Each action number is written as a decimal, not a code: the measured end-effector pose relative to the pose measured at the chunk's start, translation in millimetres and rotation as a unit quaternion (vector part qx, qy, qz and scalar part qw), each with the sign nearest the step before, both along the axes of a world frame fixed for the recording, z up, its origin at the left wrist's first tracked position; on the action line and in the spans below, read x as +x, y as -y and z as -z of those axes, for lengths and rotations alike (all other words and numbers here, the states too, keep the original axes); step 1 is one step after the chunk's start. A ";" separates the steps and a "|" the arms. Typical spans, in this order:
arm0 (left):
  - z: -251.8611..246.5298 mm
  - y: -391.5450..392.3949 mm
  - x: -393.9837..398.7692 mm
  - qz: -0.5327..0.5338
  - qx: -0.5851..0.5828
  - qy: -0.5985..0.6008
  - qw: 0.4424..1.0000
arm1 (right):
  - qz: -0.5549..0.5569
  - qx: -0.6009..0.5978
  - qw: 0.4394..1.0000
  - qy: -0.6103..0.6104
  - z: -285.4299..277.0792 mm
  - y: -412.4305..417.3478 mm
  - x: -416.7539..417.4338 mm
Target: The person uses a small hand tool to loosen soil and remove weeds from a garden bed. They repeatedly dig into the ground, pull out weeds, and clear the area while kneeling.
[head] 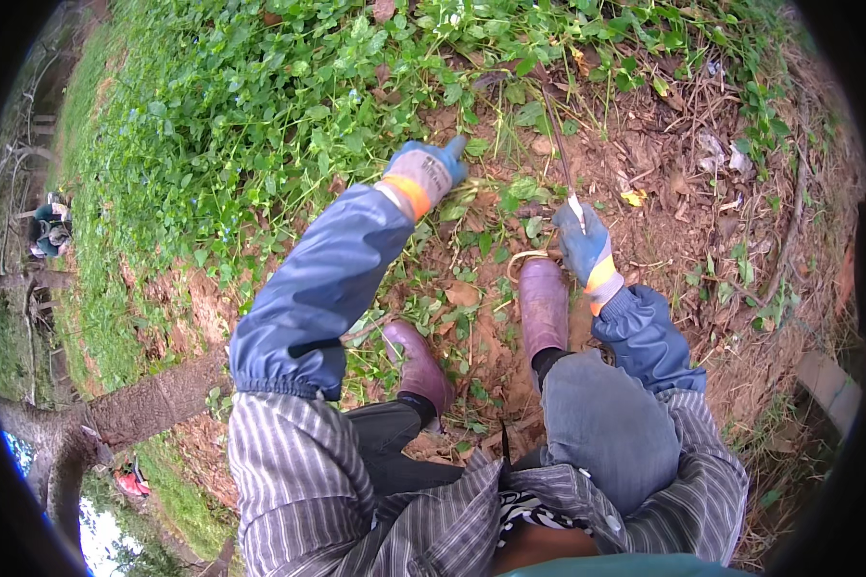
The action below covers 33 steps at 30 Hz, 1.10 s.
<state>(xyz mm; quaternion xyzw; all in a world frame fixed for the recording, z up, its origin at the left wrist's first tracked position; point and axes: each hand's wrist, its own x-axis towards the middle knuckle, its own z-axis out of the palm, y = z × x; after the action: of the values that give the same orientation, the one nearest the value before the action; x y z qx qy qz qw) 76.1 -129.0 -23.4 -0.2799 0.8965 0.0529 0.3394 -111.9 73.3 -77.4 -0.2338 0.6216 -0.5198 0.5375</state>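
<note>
My left hand (427,172), in a blue and grey work glove with an orange cuff band, is at the edge of a patch of leafy green weeds (260,108). One finger points outward. The other fingers are partly hidden, and whether they grip any stems I cannot tell. My right hand (584,241), gloved alike, is closed around a hand tool with a thin dark metal shaft (557,137), seemingly a sickle. Its far end runs in among leaves, and my fingers cover most of its handle. A pale curved loop (521,261) shows beside that hand, above my boot.
My purple rubber boots (545,303) stand on reddish soil with loose leaves. Dry litter (664,166) covers the ground at right. A thick tree branch (151,393) reaches in from the left. Two people, one crouching (50,231) and one in red (131,482), are farther off.
</note>
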 end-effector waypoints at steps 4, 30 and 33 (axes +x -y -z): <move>38.9 29.8 -26.6 0.059 -0.024 -0.119 0.991 | -0.031 -0.046 0.998 -0.019 14.2 27.5 -9.7; 25.9 -77.4 192.7 -0.174 0.110 0.128 0.970 | -0.044 0.069 0.996 -0.023 7.4 -61.0 -1.6; 5.5 -89.7 168.5 -0.208 0.107 0.045 0.971 | -0.010 0.050 0.998 0.033 -2.2 -25.6 12.1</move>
<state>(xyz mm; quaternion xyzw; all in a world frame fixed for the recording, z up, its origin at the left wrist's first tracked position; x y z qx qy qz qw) 244.6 -39.4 -28.9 -0.4248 0.7912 0.2054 0.3891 -99.7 98.9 -75.1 -0.1955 0.6262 -0.4901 0.5740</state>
